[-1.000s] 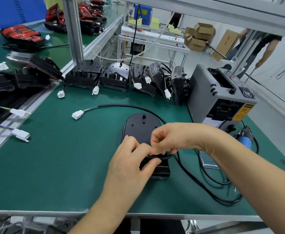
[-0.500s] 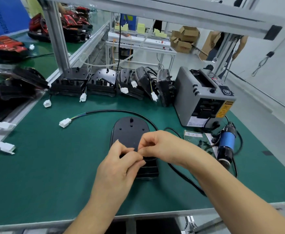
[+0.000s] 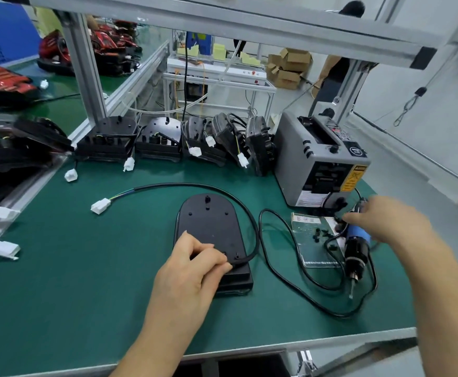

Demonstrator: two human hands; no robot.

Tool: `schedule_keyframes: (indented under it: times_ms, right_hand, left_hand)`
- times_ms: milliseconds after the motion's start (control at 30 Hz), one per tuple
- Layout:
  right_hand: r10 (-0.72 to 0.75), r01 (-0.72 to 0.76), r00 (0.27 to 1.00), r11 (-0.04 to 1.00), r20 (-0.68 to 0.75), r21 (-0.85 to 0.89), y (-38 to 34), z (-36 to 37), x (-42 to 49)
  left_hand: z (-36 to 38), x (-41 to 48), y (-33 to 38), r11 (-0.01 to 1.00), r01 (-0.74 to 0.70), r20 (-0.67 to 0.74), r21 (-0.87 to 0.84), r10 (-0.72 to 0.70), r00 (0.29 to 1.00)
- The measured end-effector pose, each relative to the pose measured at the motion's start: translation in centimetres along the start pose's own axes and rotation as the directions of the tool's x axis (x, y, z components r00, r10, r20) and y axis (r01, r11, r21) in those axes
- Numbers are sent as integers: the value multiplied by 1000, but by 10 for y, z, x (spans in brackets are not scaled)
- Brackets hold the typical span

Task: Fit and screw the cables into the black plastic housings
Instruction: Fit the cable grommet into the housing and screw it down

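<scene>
Partly hiding the housing, left hand pinches the cable; right hand blurred, grip unreadable.

Honestly, not much is legible here. The grey machine has a yellow warning label on its front with a crossed-out pictogram, but the wording's too small to read. Its round badge and white sticker are just blur. The clear sheet beside it has a strip of printed characters I can't make out.
</scene>
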State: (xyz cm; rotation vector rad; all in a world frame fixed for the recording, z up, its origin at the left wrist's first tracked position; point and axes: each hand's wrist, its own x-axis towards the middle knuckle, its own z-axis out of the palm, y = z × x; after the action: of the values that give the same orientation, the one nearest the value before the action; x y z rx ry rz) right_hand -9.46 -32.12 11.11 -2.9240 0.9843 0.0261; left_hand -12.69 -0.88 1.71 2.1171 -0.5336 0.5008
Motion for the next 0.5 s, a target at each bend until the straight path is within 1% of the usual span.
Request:
schedule_keyframes:
  times_ms: [67, 133, 167, 200, 233, 300, 400, 500]
  right_hand:
    - [88, -86, 987, 996, 135, -16, 16, 2, 13]
    - [84, -59, 972, 991, 218, -117, 24, 7, 20]
    - [64, -35, 970, 992, 236, -125, 24, 11, 22]
    - [76, -60, 964, 996, 257, -68, 23, 16, 23]
    - [94, -109, 957, 993, 274, 39, 21, 20, 23]
    - [129, -189, 951, 962, 282, 199, 20, 26, 27]
    - [148, -239, 939, 930, 310, 278, 21, 32, 31]
    - [132, -282, 926, 866, 354, 414, 27, 33, 32]
  left_hand:
    - [0, 0, 0, 1000, 5, 0, 4, -5, 1000]
    - [1, 0, 0, 1000, 0, -7, 15, 0, 1000]
    - [1, -1, -1, 1000, 0, -10, 16, 0, 1000]
    - [1, -1, -1, 1000, 2, -12, 14, -2, 1000]
    - [1, -1, 0, 1000, 6, -11, 12, -5, 1000]
    - [1, -1, 1, 1000, 16, -8, 8, -16, 1000]
    - [1, -1, 0, 1000, 15, -14, 10, -15, 1000]
    - [1, -1, 1, 1000, 17, -8, 3, -17, 1000]
